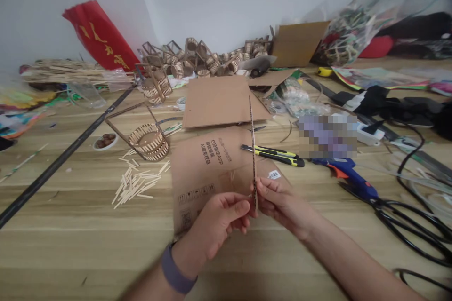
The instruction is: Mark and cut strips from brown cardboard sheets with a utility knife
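Edge-on to me stands a thin piece of corrugated cardboard (253,155), held upright at its lower end. My right hand (277,201) pinches it from the right. From the left, my left hand (224,218) is closed at its bottom edge, the fingertips partly hidden. Beneath the hands lies a printed cardboard sheet (197,174) with a yellow-black utility knife (278,155) across its right part. To the left are a small wooden-slat basket with a tall handle (150,143) and a heap of short wooden sticks (136,183).
A plain cardboard sheet (219,101) lies behind. Many little baskets (190,59) crowd the wall. On the right are a blue glue gun (348,171), black-handled scissors (406,221) and cables. A bowl of brown beads (105,141) and a long black rod (70,160) are left.
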`<state>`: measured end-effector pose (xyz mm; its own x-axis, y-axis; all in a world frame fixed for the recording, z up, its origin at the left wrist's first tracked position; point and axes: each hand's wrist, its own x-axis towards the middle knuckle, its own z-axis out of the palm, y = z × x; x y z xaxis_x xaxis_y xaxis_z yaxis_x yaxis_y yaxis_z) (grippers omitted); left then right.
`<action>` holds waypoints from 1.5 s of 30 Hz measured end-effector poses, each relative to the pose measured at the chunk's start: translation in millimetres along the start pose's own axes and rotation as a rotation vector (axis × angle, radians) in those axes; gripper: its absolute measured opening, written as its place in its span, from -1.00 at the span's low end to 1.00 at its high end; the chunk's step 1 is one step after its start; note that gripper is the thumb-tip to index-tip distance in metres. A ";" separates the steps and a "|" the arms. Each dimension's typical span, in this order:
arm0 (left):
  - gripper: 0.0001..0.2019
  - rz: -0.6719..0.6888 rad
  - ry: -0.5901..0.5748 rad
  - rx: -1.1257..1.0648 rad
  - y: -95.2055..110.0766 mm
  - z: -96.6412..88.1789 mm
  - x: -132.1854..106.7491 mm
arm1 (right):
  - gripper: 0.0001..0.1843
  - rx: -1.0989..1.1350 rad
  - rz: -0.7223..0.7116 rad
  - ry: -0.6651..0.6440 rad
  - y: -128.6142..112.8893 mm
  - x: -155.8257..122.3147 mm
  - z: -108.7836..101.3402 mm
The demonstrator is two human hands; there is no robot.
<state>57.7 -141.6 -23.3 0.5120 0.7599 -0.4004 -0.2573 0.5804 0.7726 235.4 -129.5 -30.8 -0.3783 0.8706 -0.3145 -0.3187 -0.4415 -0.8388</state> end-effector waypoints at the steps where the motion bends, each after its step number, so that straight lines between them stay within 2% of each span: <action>1: -0.49 -0.010 -0.004 -0.004 -1.6 -0.1 -1.2 | -0.51 -0.003 0.010 0.000 1.4 -0.6 1.5; 4: -0.51 -0.025 -0.008 0.017 -4.0 -1.8 -1.3 | -0.50 -0.002 0.016 0.017 4.9 -2.9 7.4; 7: -0.53 0.032 0.035 0.124 -6.1 -4.2 -2.5 | -0.50 0.019 -0.023 0.080 6.1 -4.1 11.1; 13: -0.85 0.365 0.252 0.689 -7.9 -3.1 -11.9 | -0.50 -0.021 -0.102 0.196 5.9 -3.3 15.0; 15: -0.89 0.437 0.281 0.790 -8.3 -1.6 -13.2 | -0.50 -0.031 -0.109 0.217 6.3 -3.4 17.1; 21: -0.89 0.449 0.322 0.795 -10.6 3.1 -12.7 | -0.50 -0.003 -0.117 0.253 9.4 -4.5 20.8; 27: -0.91 0.474 0.328 0.822 -10.0 5.6 -13.6 | -0.51 0.043 -0.070 0.218 13.0 -5.0 21.9; 31: -0.90 0.519 0.325 0.849 -8.6 4.3 -15.2 | -0.46 -0.100 -0.038 0.181 11.0 -3.8 15.7; 33: -0.89 0.531 0.340 0.856 -8.8 2.8 -16.2 | -0.46 -0.335 -0.140 0.264 8.3 -5.9 11.1; 34: -0.89 0.532 0.350 0.859 -9.2 1.9 -16.7 | -0.50 -0.502 -0.246 0.344 6.9 -8.1 9.4; 36: -0.89 0.541 0.367 0.859 -10.6 0.3 -17.5 | -0.67 -0.859 -0.553 0.478 4.8 -14.4 8.2; 38: -0.90 0.582 0.374 0.858 -12.0 -0.5 -18.0 | -0.89 -1.140 -0.879 0.457 4.7 -21.2 10.5; 39: -0.90 0.614 0.375 0.861 -12.4 -0.6 -18.1 | -0.94 -1.233 -1.012 0.405 5.5 -24.0 12.6; 40: -0.90 0.649 0.373 0.865 -12.6 -0.4 -18.2 | -0.89 -1.297 -1.112 0.354 6.6 -26.1 14.9; 42: -0.89 0.707 0.363 0.875 -12.3 0.3 -18.4 | -0.84 -1.376 -1.214 0.310 9.0 -28.4 19.3; 45: -0.87 0.752 0.345 0.890 -11.6 0.8 -19.1 | -0.86 -1.415 -1.239 0.332 10.4 -28.9 22.9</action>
<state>51.6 -163.1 -24.2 0.1975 0.9371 0.2878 0.3258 -0.3396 0.8823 223.0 -164.2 -20.2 -0.3156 0.5895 0.7435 0.6646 0.6966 -0.2702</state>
